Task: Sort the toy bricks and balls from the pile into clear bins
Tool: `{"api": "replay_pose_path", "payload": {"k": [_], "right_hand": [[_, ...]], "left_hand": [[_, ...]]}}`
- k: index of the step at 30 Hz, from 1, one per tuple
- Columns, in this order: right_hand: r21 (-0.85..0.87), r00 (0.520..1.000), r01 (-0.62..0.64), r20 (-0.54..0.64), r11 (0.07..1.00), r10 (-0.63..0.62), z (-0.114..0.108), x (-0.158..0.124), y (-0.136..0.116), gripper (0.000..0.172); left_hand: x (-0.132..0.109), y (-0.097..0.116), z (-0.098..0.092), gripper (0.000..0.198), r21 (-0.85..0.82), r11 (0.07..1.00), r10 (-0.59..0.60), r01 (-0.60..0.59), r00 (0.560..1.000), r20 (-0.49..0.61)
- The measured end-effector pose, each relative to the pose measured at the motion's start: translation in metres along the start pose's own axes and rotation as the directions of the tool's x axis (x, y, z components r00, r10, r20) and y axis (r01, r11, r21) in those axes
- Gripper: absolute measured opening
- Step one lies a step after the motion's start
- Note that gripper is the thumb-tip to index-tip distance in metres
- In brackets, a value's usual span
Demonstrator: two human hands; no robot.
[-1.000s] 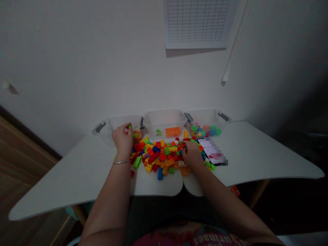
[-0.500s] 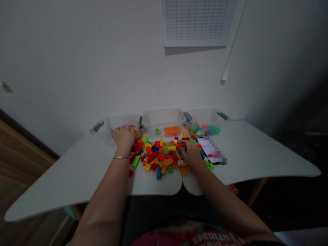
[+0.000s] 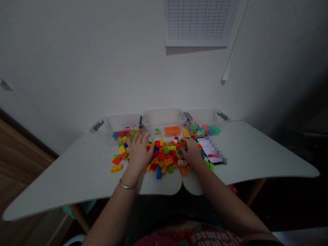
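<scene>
The left hand [image 3: 139, 150] is spread open over the left of the block pile [image 3: 167, 162], apparently for wide coverage; the right hand [image 3: 191, 150] curls at its right, grip unclear. The surface [image 3: 256, 153] underlies the pile; tubs [image 3: 164, 116] stand beyond, likely within reach; rightward, a phone [image 3: 206, 146].

The place looked like a room in a home: toy bricks [image 3: 167, 161] lay under and between the left hand [image 3: 139, 152] and right hand [image 3: 191, 152] on a white table [image 3: 246, 150], clear bins [image 3: 164, 118] with toys [image 3: 216, 131] stood just beyond both, a gridded sheet [image 3: 196, 22] hung higher up on the plain wall [image 3: 84, 61], and wood-grained boards [image 3: 19, 150] showed well left of the left hand.
</scene>
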State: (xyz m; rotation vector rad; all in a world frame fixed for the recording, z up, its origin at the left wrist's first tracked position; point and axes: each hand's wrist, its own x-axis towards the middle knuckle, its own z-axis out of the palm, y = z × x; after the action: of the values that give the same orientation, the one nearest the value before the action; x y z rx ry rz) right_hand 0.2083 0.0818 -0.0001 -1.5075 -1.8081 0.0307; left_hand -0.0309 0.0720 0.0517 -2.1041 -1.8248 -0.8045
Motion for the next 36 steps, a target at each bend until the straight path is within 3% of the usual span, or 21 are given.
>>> {"api": "replay_pose_path", "payload": {"k": [3, 6, 10, 15, 19, 24, 36], "right_hand": [[-0.041, 1.0, -0.009, -0.013, 0.999, 0.008, -0.006, 0.001, -0.003, 0.033], [-0.128, 1.0, -0.01, -0.008, 0.992, 0.009, -0.014, 0.005, -0.006, 0.028], [-0.25, 0.993, -0.036, 0.101, 0.968, 0.064, -0.021, 0.02, -0.01, 0.03], [-0.395, 0.967, -0.012, 0.231, 0.919, 0.112, -0.016, 0.039, -0.013, 0.033], [-0.467, 0.956, 0.016, 0.268, 0.884, 0.124, -0.007, 0.044, -0.015, 0.033], [-0.48, 0.962, 0.045, 0.257, 0.876, 0.091, 0.001, 0.046, -0.015, 0.034], [-0.443, 0.968, -0.049, 0.201, 0.895, 0.152, 0.007, 0.047, -0.014, 0.027]], "left_hand": [[-0.02, 0.017, 0.006, 0.049, -0.015, 0.996, 0.088, -0.087, 0.99, 0.108], [-0.029, 0.022, 0.014, 0.046, -0.033, 0.995, 0.097, -0.092, 0.978, 0.184], [-0.03, 0.02, 0.024, 0.044, -0.045, 0.994, 0.106, -0.099, 0.971, 0.212], [-0.031, 0.022, 0.026, 0.035, -0.089, 0.985, 0.161, -0.149, 0.976, 0.148], [-0.033, 0.023, 0.026, 0.031, -0.131, 0.974, 0.196, -0.185, 0.977, 0.077], [-0.033, 0.019, 0.033, 0.031, -0.167, 0.966, 0.209, -0.2, 0.977, 0.04], [-0.035, 0.018, 0.033, 0.028, -0.19, 0.964, 0.194, -0.187, 0.981, 0.022]]}}
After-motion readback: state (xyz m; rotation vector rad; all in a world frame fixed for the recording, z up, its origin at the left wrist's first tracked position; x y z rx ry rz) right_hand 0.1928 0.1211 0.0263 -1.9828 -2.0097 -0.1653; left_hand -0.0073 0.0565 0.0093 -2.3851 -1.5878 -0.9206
